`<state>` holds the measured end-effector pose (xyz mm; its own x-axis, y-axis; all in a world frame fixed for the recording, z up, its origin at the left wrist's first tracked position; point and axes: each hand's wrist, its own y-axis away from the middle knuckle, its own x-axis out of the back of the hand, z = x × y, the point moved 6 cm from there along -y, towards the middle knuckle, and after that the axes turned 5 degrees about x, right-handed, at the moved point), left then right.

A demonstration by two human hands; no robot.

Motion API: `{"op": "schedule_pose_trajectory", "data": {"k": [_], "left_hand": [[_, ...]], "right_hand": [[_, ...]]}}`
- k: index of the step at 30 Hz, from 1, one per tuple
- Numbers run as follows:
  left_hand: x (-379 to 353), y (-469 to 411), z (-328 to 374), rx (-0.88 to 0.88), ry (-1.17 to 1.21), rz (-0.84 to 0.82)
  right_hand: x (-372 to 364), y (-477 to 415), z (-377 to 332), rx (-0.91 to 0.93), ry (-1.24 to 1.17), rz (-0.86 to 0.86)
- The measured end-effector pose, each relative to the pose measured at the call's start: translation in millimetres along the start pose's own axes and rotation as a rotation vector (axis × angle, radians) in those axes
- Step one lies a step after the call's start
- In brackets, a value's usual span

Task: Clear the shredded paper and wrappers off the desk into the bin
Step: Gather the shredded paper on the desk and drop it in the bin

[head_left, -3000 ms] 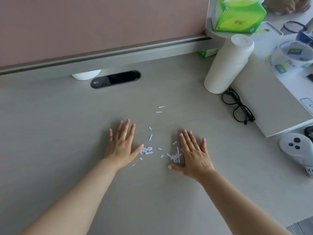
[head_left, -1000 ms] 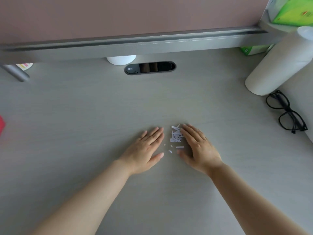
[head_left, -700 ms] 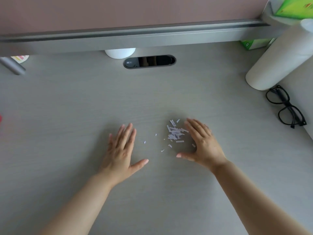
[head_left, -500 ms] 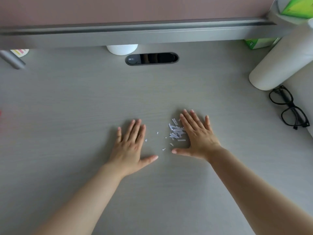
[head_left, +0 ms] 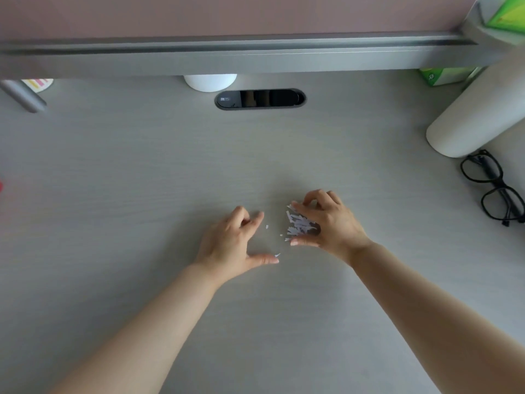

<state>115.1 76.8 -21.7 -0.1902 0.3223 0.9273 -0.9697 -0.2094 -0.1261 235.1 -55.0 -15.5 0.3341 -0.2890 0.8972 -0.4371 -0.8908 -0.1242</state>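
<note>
Working across a broad grey desk [head_left: 119, 177], mostly bare around both hands, no bin or wrappers anywhere in view. Over to the right hand [head_left: 326, 223]: fingers curled, thumb low, cupped around the main heap of shredded paper [head_left: 298, 226] and half closed, pinching nothing fully yet. Now the left hand [head_left: 233, 243]: fingers bent, thumb out, loosely spread, holding nothing. Down to the leftovers: one stray shred [head_left: 277, 254] just off the left thumb tip, a few specks [head_left: 267, 226] between the hands. Judged early going: paper gathered, not lifted, nothing binned.
</note>
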Motion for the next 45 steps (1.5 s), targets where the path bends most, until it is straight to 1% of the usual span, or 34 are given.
{"op": "schedule_pose_trajectory", "data": {"k": [2,6,9,11,13,16,18,20,26,29,34,39,40,45], "left_hand": [[-2,-11,4,0.04,0.065,0.01],[-5,-20,8,0.06,0.119,0.056],[-3,-20,9,0.038,0.138,0.107],[-2,-21,14,-0.023,0.098,0.131],[-3,-24,22,-0.089,0.032,0.127],[-7,-32,38,-0.145,-0.037,0.113],[-13,-38,49,-0.164,-0.033,0.103],[-16,-43,56,-0.155,0.007,0.113],[-20,-39,65,-0.129,0.17,0.235],[-24,-37,68,-0.112,0.211,0.237],[-21,-38,78,-0.176,0.248,0.208],[-35,-50,95,-0.048,0.077,0.105],[-37,-51,94,-0.021,0.06,0.106],[-32,-52,79,0.059,0.22,0.192]], "right_hand": [[-1,-7,-3,0.004,-0.099,0.058],[-5,-7,-7,0.03,-0.206,0.156],[-7,1,-13,0.051,-0.203,0.239],[-6,4,-13,0.041,-0.162,0.282],[-2,7,-7,-0.009,-0.153,0.322],[12,17,10,-0.16,-0.254,0.419],[23,26,21,-0.231,-0.274,0.495],[32,33,25,-0.262,-0.244,0.544],[35,45,31,-0.339,-0.276,0.603],[35,50,33,-0.351,-0.281,0.613],[40,57,35,-0.372,-0.28,0.619],[50,62,36,-0.374,-0.272,0.653],[50,64,37,-0.376,-0.273,0.657],[41,67,42,-0.422,-0.297,0.648]]}}
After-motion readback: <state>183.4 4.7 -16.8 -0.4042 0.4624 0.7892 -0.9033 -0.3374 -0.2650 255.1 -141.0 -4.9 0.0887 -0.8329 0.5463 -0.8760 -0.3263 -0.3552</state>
